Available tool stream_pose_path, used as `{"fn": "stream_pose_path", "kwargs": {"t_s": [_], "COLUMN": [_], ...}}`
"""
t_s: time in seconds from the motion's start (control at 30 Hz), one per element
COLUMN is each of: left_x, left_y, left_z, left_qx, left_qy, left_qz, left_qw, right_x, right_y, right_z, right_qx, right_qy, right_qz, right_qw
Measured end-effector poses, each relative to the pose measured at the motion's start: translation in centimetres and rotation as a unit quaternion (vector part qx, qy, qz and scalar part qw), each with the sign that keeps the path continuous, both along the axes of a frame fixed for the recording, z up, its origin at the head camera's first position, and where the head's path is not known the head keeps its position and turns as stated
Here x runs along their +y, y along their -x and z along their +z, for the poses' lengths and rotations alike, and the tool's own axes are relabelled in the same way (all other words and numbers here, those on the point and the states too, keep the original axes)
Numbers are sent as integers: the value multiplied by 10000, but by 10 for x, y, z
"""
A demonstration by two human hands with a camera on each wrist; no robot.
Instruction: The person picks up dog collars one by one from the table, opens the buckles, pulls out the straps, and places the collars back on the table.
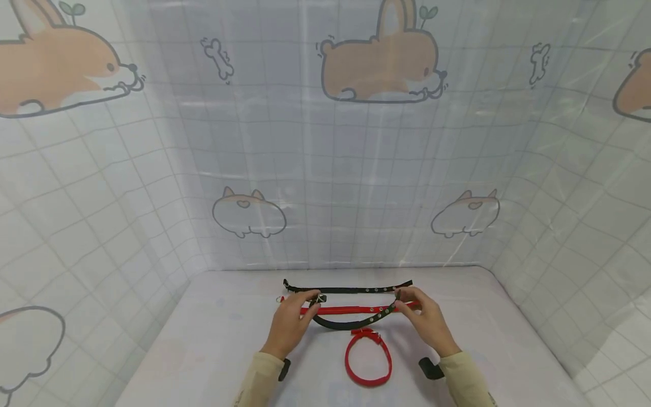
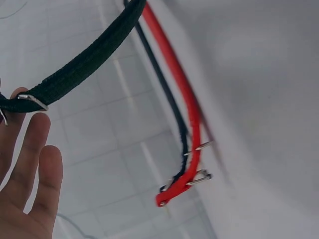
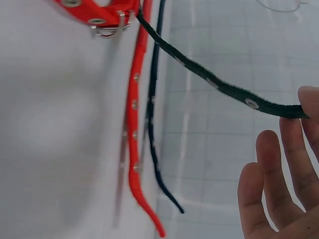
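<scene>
A dark green-black collar (image 1: 342,325) sags in a curve between my two hands, above the table. My left hand (image 1: 289,323) pinches its buckle end, where metal hardware shows in the left wrist view. Thumb and fingertip of my right hand (image 1: 426,317) pinch the tip of its eyeleted end; several eyelets (image 3: 251,103) run along the strap in the right wrist view. Just behind it, a red collar (image 1: 346,310) lies stretched out, partly covered by both hands. Nearer to me is a second red collar (image 1: 347,362), buckled into a ring.
Another dark collar (image 1: 351,290) lies straight at the back of the white table (image 1: 203,339). A sheet with a grid and cartoon dogs (image 1: 356,169) hangs behind and at both sides. Each wrist carries a black device (image 1: 431,368).
</scene>
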State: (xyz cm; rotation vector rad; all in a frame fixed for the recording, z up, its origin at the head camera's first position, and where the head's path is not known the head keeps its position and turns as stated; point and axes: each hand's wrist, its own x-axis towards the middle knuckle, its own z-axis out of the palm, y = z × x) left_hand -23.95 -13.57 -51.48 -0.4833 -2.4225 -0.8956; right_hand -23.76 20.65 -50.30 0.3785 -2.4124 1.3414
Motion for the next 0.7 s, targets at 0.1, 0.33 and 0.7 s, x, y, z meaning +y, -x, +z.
{"fn": "stream_pose_path", "kwargs": {"t_s": [0.1, 0.33, 0.7], "left_x": [0, -8, -34], "left_y": [1, 5, 9], "left_z": [-3, -6, -12], "left_qx": [-116, 143, 164], "left_qy": [-2, 182, 477], "left_qz": [-34, 182, 429], "left_qw": [9999, 9996, 9978], "right_x": [0, 2, 25], "right_y": [1, 3, 6], "right_z": [-3, -5, -13], "right_qx": [-86, -21, -359], "right_qy": [-72, -227, -762], "right_qz": [-71, -54, -403], "right_qw": [9999, 9997, 9956]}}
